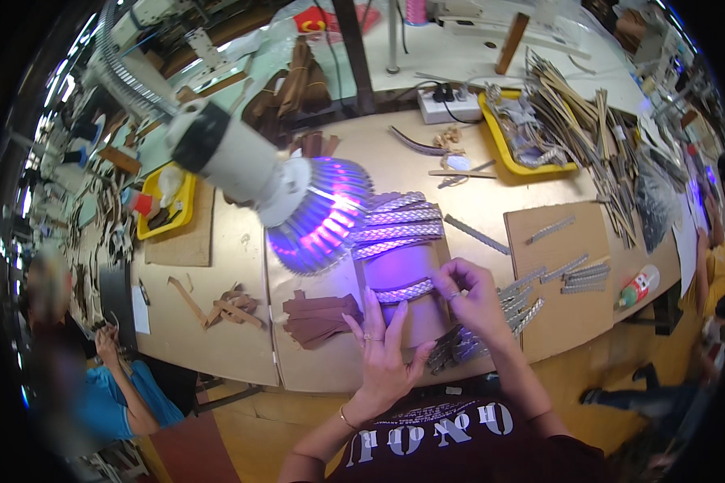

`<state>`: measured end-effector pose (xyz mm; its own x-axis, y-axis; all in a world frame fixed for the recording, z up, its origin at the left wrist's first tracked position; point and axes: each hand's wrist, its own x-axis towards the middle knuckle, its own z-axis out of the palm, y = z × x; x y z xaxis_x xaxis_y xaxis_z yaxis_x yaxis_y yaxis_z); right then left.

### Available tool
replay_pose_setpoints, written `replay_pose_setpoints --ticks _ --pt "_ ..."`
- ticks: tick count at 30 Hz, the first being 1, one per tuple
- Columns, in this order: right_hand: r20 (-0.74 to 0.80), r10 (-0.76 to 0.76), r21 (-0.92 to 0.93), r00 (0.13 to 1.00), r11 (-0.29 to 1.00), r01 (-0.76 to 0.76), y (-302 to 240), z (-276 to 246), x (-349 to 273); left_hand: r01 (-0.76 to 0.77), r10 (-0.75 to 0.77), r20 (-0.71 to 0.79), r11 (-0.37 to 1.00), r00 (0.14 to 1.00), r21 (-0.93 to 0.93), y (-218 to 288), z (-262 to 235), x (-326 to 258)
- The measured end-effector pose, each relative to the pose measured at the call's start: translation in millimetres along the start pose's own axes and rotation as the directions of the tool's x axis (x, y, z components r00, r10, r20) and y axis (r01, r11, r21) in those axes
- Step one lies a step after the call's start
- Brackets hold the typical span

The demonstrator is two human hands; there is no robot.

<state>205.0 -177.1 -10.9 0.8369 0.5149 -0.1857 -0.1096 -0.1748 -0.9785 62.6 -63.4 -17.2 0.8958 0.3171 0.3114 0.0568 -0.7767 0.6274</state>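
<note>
With the braids (399, 231) at the strip's (407, 291) 12 o'clock seemingly done, left hand (381, 342) spread and right hand (469, 294) pinching its 3-o'clock end, loose pieces (585, 278) beyond probably remain.

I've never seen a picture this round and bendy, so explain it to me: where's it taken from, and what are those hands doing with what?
There's no robot here, just a person's bare hands. A wide fisheye camera on their head looks down, so straight edges curve. The left hand has its fingers spread against a silvery braided band; the right hand is at the band's right end, though its exact grip is unclear. A large finned lamp hangs close by. On the worktable lie more braided bands, brown strips and two yellow trays.
</note>
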Motion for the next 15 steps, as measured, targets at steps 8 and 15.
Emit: replay_pose_setpoints --ticks 8,15 --pt "-0.057 -0.158 0.093 0.986 0.982 0.163 -32.2 -20.5 67.3 0.021 0.004 -0.315 0.997 0.949 0.075 -17.0 -25.1 3.0" --pt "-0.316 -0.222 -0.138 0.922 0.973 0.187 -7.4 -6.9 52.3 0.223 -0.194 -0.237 0.969 0.952 0.104 -64.4 -33.1 -17.3"
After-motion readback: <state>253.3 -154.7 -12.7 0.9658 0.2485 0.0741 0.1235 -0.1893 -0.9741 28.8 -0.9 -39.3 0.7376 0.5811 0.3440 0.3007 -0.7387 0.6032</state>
